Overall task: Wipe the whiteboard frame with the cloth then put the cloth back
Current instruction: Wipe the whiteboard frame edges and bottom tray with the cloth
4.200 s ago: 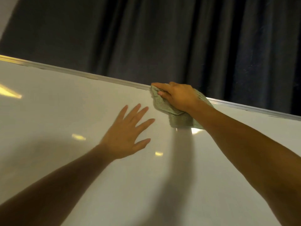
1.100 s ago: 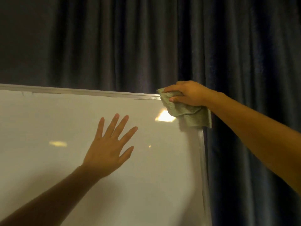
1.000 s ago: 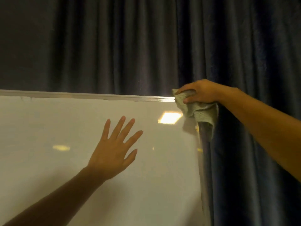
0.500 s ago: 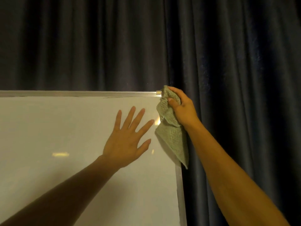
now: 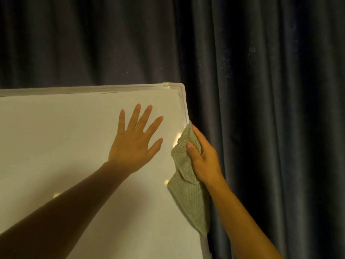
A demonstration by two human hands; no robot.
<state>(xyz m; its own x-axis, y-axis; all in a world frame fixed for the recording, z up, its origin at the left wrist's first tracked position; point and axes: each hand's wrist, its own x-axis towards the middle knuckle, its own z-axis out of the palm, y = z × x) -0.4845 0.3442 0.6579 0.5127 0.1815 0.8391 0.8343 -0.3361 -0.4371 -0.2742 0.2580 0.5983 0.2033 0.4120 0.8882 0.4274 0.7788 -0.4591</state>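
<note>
Head view, looking up at the top right corner of a whiteboard (image 5: 74,146). Right hand (image 5: 203,157), at 3 o'clock from frame centre, wrapped around the right vertical run of the whiteboard frame (image 5: 183,107), just below the rounded corner. Fingers (image 5: 192,152) of this hand closed on a grey-green cloth (image 5: 188,199), thumb pressing it against the front of the board, other digits behind the edge. Cloth folded over the frame rail under the hand, loose tail hanging toward 6 o'clock along the rail and hiding that stretch of it. Left hand (image 5: 134,141), at 9 o'clock from the cloth and close beside it but not touching, laid flat on the white surface, fingers spread wide and pointing toward 12 o'clock, holding nothing. Top rail of the frame bare, running off toward 9 o'clock. Dark pleated curtain (image 5: 261,71) behind the board, filling the view above and toward 3 o'clock. Small bright reflections on the board near the cloth
</note>
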